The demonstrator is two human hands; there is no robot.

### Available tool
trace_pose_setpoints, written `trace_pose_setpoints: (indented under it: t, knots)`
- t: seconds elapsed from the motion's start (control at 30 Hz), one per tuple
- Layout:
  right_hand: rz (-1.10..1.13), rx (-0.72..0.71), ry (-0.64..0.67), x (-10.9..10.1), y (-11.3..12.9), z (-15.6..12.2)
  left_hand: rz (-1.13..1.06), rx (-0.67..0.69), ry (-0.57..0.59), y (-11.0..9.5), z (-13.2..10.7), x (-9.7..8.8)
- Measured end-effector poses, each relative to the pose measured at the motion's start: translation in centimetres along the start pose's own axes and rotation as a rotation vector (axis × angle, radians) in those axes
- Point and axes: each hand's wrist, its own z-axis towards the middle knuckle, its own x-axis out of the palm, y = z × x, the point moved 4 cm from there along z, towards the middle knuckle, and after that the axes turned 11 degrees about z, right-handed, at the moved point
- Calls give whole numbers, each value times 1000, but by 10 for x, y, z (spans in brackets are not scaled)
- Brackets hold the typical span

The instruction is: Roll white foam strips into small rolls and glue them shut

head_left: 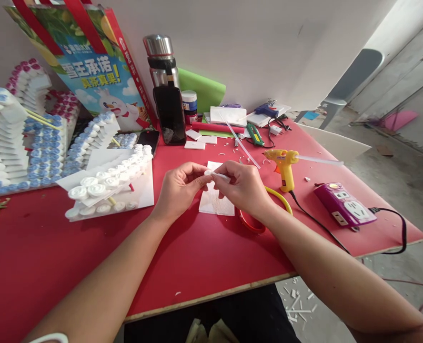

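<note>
My left hand (183,190) and my right hand (245,188) meet over the middle of the red table. Between their fingertips they pinch a small roll of white tissue paper (208,173), whose loose strip runs into my right fingers. Both hands are closed on it, and part of the strip is hidden. Just below them lies a stack of white tissue sheets (216,205). Left of my left hand stands a white board piece (145,190) set with rows of white paper rolls (97,189). Under my right wrist, red and yellow loops (252,224) are partly covered.
On the right are a yellow glue gun (286,169) and a purple power socket (345,205) with cords. Behind lie a green cutter (255,134), paper scraps and a phone (169,116) before a steel flask (158,45). Blue-and-white roll pieces (47,152) and a printed bag (93,81) fill the left.
</note>
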Motion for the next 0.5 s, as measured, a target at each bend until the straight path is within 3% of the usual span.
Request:
trace_pose_setpoints:
  t: [0.5]
  knots:
    - [8,-149,130,-2,7,0,-29,-21,115,-4,3,-7]
